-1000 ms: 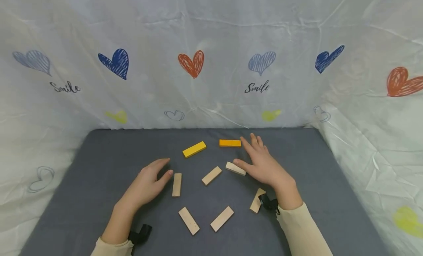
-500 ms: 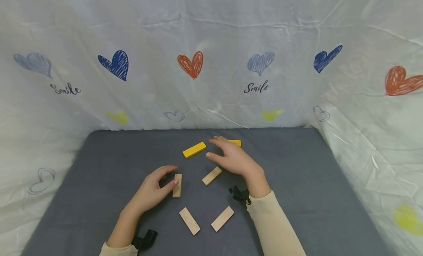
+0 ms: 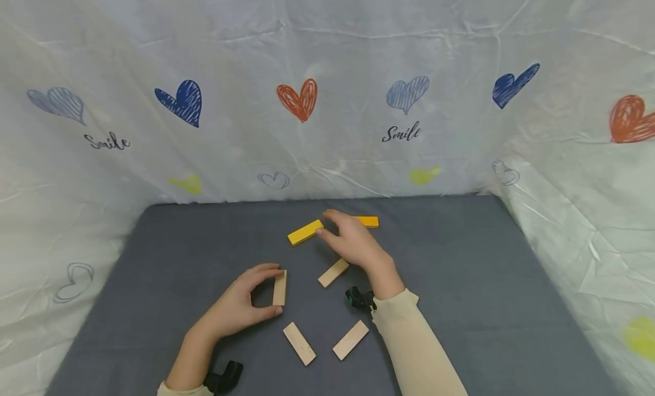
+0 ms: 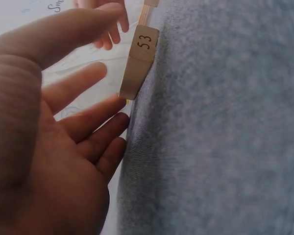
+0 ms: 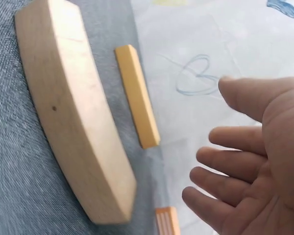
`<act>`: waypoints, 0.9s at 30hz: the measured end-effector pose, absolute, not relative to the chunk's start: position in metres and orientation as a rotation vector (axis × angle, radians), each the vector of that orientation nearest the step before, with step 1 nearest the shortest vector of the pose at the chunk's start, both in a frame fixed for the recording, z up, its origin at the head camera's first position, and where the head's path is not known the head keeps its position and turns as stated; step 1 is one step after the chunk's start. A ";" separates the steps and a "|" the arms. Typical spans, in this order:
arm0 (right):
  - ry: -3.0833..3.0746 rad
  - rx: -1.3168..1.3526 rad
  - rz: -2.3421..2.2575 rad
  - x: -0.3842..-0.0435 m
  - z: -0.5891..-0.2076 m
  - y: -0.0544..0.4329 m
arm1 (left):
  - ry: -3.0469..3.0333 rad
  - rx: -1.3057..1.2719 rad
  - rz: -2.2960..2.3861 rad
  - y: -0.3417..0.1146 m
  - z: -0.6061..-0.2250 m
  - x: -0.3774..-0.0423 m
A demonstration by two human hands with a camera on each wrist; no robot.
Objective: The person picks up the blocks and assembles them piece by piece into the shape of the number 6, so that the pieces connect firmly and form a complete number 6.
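Note:
My left hand (image 3: 237, 302) spans a plain wooden block (image 3: 279, 288), thumb by its near end and index fingertip by its far end. In the left wrist view, that block (image 4: 140, 61) shows the number 53 on its end, and the left fingers stretch loosely toward it. Over at the back, my right hand (image 3: 353, 240) hovers with its fingertips right at the right end of a yellow block (image 3: 305, 232). The right wrist view shows the right fingers (image 5: 230, 178) spread with nothing between them. An orange block (image 3: 369, 221) is partly covered by the right hand.
A wooden block (image 3: 332, 274) lies between the hands, partly under the right hand. Two more, a left block (image 3: 299, 344) and a right block (image 3: 350, 340), lie nearer the front. The grey tabletop (image 3: 486, 282) meets a white cloth (image 3: 230, 55) printed with hearts.
My right hand has swept left from the orange block to the yellow one, its arm now hiding two wooden blocks. My left hand has moved to the wooden block and widened around it.

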State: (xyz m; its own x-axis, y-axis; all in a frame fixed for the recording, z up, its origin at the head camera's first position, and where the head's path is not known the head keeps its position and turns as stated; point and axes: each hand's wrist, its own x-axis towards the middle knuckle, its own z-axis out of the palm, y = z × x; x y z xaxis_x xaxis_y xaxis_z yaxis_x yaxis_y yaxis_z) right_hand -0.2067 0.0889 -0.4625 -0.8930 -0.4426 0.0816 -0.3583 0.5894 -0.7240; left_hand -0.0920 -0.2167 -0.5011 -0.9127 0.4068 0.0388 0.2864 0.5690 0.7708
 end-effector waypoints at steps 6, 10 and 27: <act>2.683 -0.678 -1.198 -0.213 -0.470 0.079 | 2.661 0.609 1.249 -0.221 -0.507 -0.090; 2.650 -0.650 -1.202 -0.214 -0.473 0.075 | 2.682 0.618 1.252 -0.222 -0.510 -0.091; 2.705 -0.793 -1.045 -0.222 -0.488 0.062 | 2.775 0.644 1.272 -0.221 -0.518 -0.097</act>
State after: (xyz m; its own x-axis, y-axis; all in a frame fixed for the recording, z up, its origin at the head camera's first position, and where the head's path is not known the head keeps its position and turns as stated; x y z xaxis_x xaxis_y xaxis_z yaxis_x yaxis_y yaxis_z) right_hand -0.2217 0.0624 -0.4885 -0.8524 -0.5192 0.0613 -0.4255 0.6208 -0.6584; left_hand -0.0975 -0.2214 -0.5176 -0.9145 0.3761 0.1490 0.3583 0.5823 0.7298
